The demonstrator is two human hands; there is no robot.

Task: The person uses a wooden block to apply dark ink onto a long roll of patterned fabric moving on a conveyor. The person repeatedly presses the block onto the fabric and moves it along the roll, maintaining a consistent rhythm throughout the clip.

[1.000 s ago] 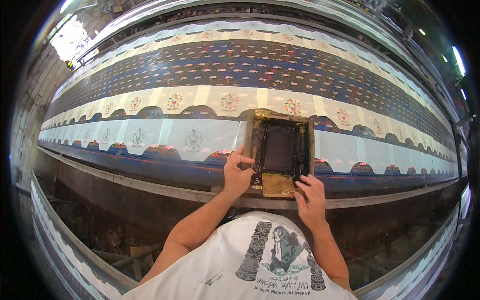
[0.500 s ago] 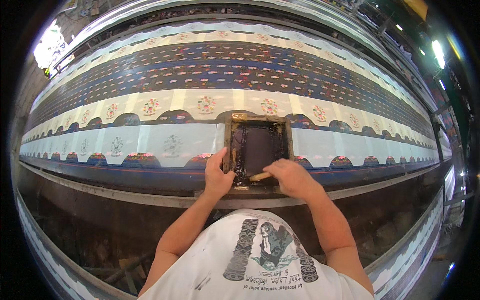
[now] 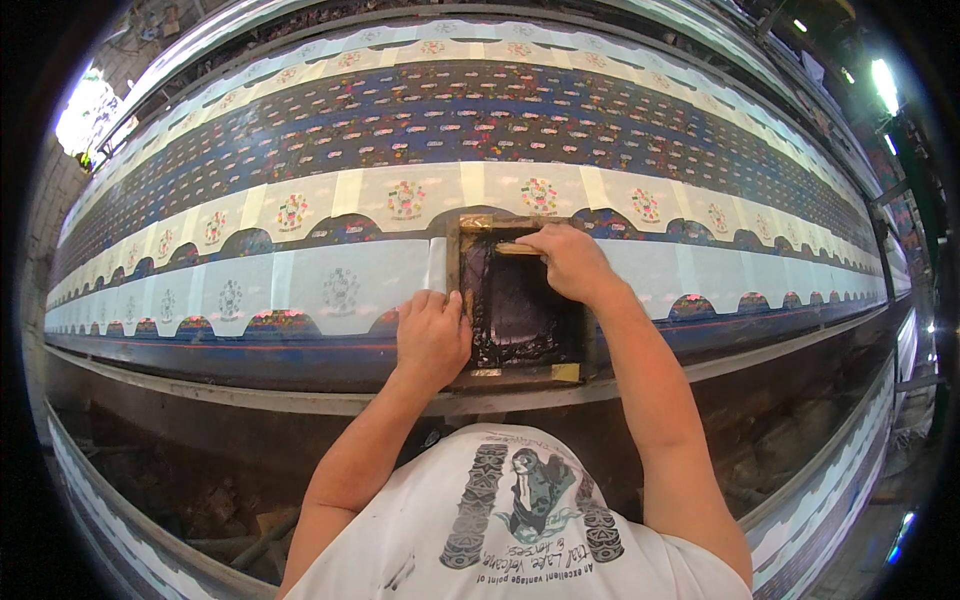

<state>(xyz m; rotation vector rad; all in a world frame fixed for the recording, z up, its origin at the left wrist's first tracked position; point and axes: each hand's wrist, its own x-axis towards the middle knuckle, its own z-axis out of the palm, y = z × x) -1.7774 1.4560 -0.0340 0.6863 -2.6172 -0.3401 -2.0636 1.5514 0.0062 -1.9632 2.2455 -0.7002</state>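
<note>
Reaching forward, right hand (image 3: 574,263) clamps fingers on tan strip (image 3: 518,248) over frame (image 3: 525,223); left hand (image 3: 434,336) touches frame's left side, finger closure unclear.

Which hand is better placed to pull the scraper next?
Probably the right hand: it holds the scraper near the far end of the frame. The left hand is at the frame's left edge.

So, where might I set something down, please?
The blue table strip between pale cloth and front rail looks bare, left of the left hand and right of the right forearm. Crowded: the dark frame, with the right hand holding a squeegee over it.
</note>
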